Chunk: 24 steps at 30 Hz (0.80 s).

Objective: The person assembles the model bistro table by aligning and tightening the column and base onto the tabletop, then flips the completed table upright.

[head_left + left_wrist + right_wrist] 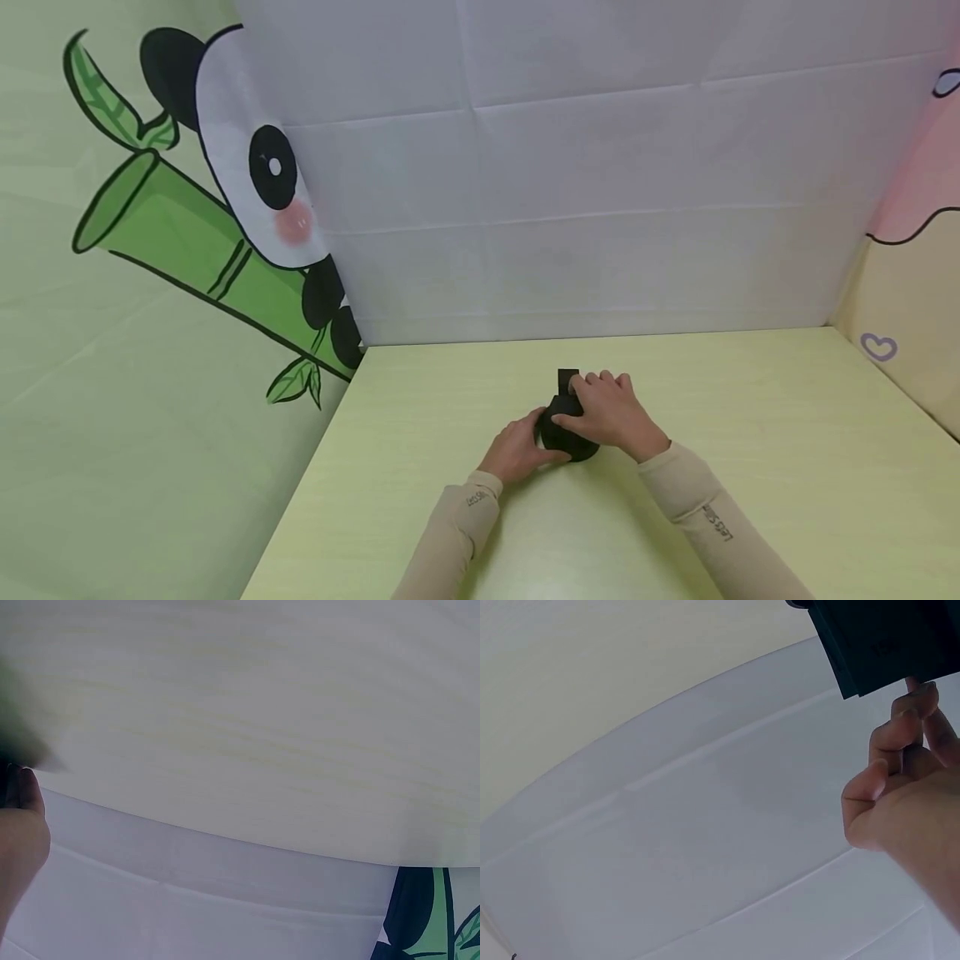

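A black object (567,448) with a rounded lower body and a flat square tab (567,377) on its far side stands on the pale yellow table; its exact kind cannot be told. My left hand (517,450) grips the body from the left, fingers at the far side and thumb at the near side. From the right, my right hand (611,412) holds its upper part, thumb across the front and index finger by the tab. In the right wrist view, flat dark layered edges (885,649) appear above curled fingers (900,735). The left wrist view catches only part of the left hand (22,832).
Around the hands spreads the pale yellow tabletop (420,392). A white cloth wall (600,208) rises behind it. On the left hangs a green cloth with a panda and bamboo print (187,225); a pink and cream cloth (907,283) hangs at the right.
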### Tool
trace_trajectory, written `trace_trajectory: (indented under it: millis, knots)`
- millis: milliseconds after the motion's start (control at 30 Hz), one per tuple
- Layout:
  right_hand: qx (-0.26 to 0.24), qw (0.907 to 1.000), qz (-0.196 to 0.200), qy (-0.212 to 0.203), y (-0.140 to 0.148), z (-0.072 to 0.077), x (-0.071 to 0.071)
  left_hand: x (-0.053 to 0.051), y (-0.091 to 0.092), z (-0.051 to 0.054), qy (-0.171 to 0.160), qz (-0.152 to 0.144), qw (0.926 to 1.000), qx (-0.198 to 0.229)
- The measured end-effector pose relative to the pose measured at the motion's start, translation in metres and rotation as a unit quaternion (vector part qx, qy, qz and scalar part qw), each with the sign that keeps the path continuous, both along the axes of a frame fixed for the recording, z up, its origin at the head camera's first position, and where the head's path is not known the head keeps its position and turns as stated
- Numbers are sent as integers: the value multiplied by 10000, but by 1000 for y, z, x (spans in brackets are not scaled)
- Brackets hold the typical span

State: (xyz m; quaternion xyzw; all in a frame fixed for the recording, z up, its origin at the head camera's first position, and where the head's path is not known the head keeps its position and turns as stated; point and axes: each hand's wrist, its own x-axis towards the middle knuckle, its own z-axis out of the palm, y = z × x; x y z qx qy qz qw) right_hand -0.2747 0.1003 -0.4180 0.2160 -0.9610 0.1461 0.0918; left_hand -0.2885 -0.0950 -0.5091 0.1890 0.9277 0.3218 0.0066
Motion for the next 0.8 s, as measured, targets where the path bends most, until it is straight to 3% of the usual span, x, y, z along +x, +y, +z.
trace_trajectory:
  millis: [200, 800]
  knots:
    - [-133, 9995, 272, 97, 0, 1, 3, 0, 0, 0, -15, 9, 10000, 4]
    - [-357, 9990, 255, 0, -4, -1, 9, -1, 1, -2, -9, -10, 10000, 79]
